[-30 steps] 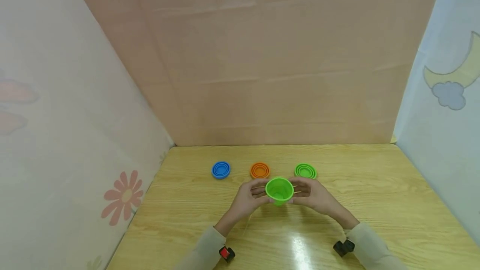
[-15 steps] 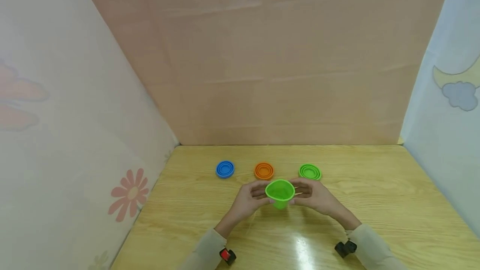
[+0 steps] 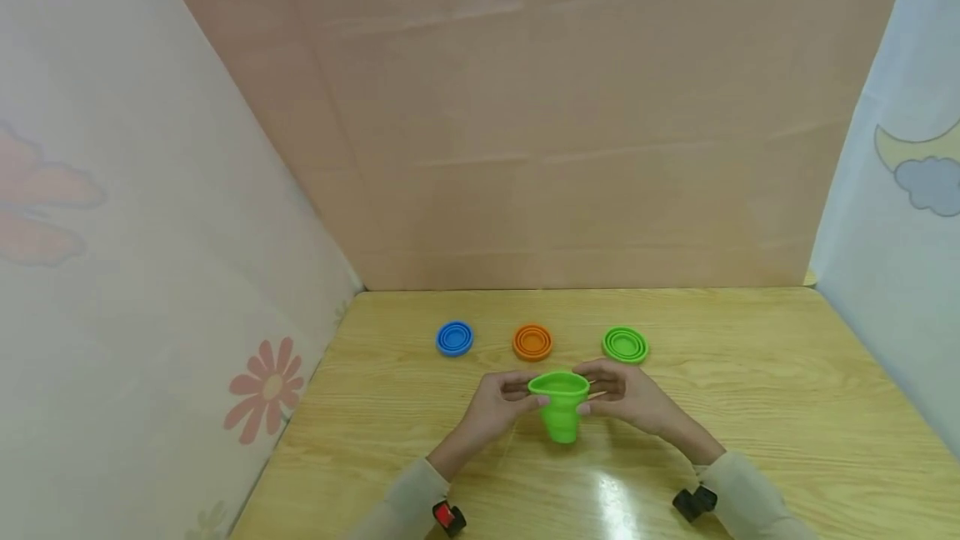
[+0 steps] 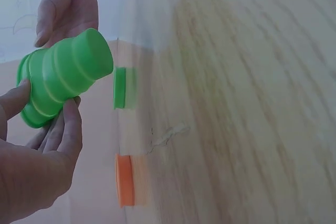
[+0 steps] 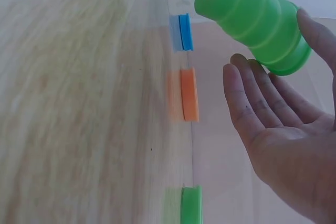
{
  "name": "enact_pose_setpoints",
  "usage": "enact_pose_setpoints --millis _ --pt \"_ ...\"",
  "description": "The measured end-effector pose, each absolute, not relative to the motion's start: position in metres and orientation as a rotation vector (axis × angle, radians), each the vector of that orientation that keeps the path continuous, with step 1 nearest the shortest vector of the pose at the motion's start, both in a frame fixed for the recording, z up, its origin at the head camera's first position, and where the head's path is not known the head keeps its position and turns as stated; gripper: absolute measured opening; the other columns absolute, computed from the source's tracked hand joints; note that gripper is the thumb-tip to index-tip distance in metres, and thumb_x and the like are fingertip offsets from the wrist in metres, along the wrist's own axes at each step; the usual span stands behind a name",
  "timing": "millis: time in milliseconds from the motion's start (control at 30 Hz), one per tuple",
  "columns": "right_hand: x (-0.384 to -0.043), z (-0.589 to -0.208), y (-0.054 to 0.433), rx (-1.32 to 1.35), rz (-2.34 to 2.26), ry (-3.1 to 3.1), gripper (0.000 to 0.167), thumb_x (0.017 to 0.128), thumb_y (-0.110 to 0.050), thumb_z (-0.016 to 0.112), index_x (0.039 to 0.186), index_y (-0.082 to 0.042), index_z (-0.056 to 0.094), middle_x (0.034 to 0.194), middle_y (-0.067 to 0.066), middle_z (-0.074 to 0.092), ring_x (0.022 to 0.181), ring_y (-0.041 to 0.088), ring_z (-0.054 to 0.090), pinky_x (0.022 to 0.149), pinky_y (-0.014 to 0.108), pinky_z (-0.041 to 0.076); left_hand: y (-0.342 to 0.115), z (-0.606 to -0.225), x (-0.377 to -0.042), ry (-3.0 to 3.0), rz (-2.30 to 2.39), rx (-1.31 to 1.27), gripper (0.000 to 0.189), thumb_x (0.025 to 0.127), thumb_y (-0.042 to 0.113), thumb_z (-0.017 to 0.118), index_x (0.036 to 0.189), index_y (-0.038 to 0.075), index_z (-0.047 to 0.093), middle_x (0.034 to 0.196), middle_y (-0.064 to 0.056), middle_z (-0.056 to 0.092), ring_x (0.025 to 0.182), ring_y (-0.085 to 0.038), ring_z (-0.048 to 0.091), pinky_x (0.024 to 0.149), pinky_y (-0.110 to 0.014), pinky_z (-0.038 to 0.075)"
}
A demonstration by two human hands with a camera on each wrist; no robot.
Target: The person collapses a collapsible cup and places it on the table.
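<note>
A green collapsible cup (image 3: 562,415), pulled out to its full height, is held above the table in the head view. Its rim is squeezed narrower on the left side, and its base tilts toward me. My left hand (image 3: 491,408) pinches the cup near the rim, thumb in front and fingers behind, as the left wrist view (image 4: 39,174) also shows. On the other side my right hand (image 3: 630,394) is right beside the cup with its fingers extended. In the right wrist view the right hand's (image 5: 294,140) thumb overlaps the rim; whether it touches cannot be told.
Farther back on the wooden table (image 3: 360,432) lie three flat collapsed cups in a row: blue (image 3: 454,338), orange (image 3: 532,342) and green (image 3: 625,345). A pinkish-tan panel (image 3: 570,148) stands behind the table, with pale decorated walls (image 3: 135,290) at the sides.
The cup has tipped so that its base swings toward me and more of its outer side shows. Its rim has gone from round to squeezed at the left. Both hands stay nearly in place.
</note>
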State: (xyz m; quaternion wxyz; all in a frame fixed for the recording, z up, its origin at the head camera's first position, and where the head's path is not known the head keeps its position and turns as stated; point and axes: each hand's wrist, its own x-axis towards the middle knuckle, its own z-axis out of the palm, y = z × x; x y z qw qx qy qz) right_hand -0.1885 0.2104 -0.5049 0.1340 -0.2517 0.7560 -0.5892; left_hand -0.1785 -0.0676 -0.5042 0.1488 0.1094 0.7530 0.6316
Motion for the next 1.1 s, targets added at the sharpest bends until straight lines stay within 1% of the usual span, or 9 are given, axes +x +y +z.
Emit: enact_pose_setpoints --millis 200,333,433,500,667,800,933,1000,1100 --pt "-0.185 -0.505 0.209 -0.713 -1.676 2.203 0.060 0.095 -0.016 0.079 0.143 0.010 0.054 0.140 0.033 0.059 0.109 0.009 0.070 0.094 0.023 0.061 -0.066 -0.501 -0.174 2.112 1.823 0.213 0.045 0.094 0.026 0.081 0.132 0.004 0.071 0.121 -0.013 0.078 0.111 -0.026 0.077 0.097 -0.044 0.064" --pt "-0.184 -0.504 0.208 -0.626 -1.657 2.223 0.060 0.096 -0.020 0.078 0.144 0.007 0.055 0.141 0.030 0.061 0.114 0.019 0.071 0.092 0.023 0.061 -0.064 -0.498 -0.172 2.075 1.851 0.193 0.050 0.096 0.030 0.079 0.135 0.001 0.068 0.122 -0.014 0.078 0.111 -0.026 0.077 0.097 -0.046 0.064" --pt "-0.184 -0.502 0.208 -0.556 -1.649 2.245 0.058 0.098 -0.024 0.076 0.145 0.004 0.057 0.141 0.028 0.062 0.119 0.030 0.071 0.091 0.025 0.062 -0.061 -0.497 -0.173 2.072 1.870 0.192 0.049 0.097 0.034 0.077 0.133 0.002 0.069 0.121 -0.014 0.078 0.109 -0.025 0.077 0.095 -0.044 0.065" --pt "-0.184 -0.501 0.209 -0.522 -1.652 2.240 0.056 0.099 -0.026 0.075 0.145 0.002 0.057 0.140 0.027 0.063 0.121 0.032 0.070 0.092 0.026 0.062 -0.061 -0.496 -0.174 2.079 1.880 0.198 0.049 0.097 0.035 0.077 0.132 0.001 0.070 0.121 -0.015 0.078 0.108 -0.025 0.078 0.094 -0.042 0.065" --pt "-0.184 -0.499 0.209 -0.460 -1.729 2.166 0.055 0.103 -0.025 0.069 0.144 0.008 0.055 0.132 0.025 0.069 0.111 0.021 0.074 0.096 0.037 0.063 -0.064 -0.496 -0.176 2.143 1.868 0.256 0.047 0.099 0.039 0.074 0.130 0.005 0.072 0.118 -0.013 0.078 0.103 -0.024 0.078 0.094 -0.042 0.065" --pt "-0.185 -0.500 0.209 -0.468 -1.803 2.091 0.052 0.106 -0.023 0.063 0.141 0.015 0.053 0.127 0.021 0.072 0.103 0.016 0.076 0.095 0.042 0.065 -0.068 -0.497 -0.180 2.185 1.886 0.329 0.038 0.100 0.036 0.073 0.127 0.010 0.074 0.118 -0.012 0.078 0.107 -0.027 0.077 0.095 -0.041 0.065" --pt "-0.184 -0.499 0.208 -0.486 -1.850 2.015 0.052 0.107 -0.021 0.060 0.140 0.019 0.052 0.121 0.008 0.076 0.103 0.014 0.076 0.093 0.033 0.065 -0.069 -0.497 -0.181 2.185 1.905 0.347 0.036 0.099 0.034 0.075 0.127 0.012 0.075 0.122 -0.012 0.077 0.112 -0.028 0.075 0.099 -0.043 0.064" --pt "-0.184 -0.499 0.208 -0.510 -1.872 1.962 0.050 0.108 -0.020 0.058 0.139 0.020 0.051 0.117 0.001 0.077 0.104 0.014 0.076 0.093 0.032 0.065 -0.069 -0.497 -0.182 2.164 1.916 0.351 0.037 0.099 0.033 0.075 0.129 0.012 0.074 0.124 -0.011 0.076 0.113 -0.025 0.075 0.101 -0.043 0.063" --pt "-0.184 -0.499 0.206 -0.548 -1.898 1.846 0.043 0.111 -0.018 0.052 0.135 0.017 0.056 0.114 -0.003 0.078 0.104 0.014 0.076 0.095 0.034 0.064 -0.066 -0.499 -0.182 2.091 1.964 0.363 0.038 0.098 0.029 0.077 0.130 0.010 0.073 0.124 -0.012 0.076 0.110 -0.018 0.075 0.102 -0.045 0.062"
